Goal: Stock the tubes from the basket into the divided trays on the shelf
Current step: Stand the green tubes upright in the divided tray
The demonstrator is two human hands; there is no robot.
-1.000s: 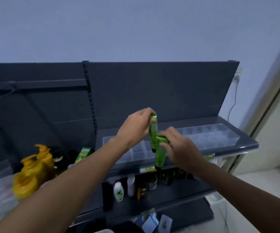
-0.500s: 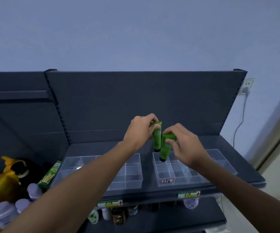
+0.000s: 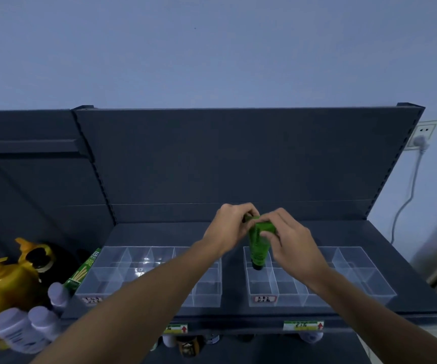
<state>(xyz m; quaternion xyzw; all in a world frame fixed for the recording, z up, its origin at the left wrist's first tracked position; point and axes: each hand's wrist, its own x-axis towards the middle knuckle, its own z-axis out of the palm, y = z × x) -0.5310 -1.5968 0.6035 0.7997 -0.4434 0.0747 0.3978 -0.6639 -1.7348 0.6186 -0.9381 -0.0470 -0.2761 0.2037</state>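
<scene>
A green tube (image 3: pixel 258 245) with a dark cap hung nearly upright, cap down, pinched at its top by the right hand (image 3: pixel 290 240) over the rear-left compartment of the clear right tray (image 3: pixel 364 274). The left hand (image 3: pixel 227 227) gripped what seemed a second tube (image 3: pixel 248 219), mostly hidden. The clear left tray (image 3: pixel 143 258) lay alongside on the dark shelf (image 3: pixel 396 245).

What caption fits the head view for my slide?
Left hand and right hand hold green tubes, cap-down, over the right divided tray on the dark shelf.
</scene>
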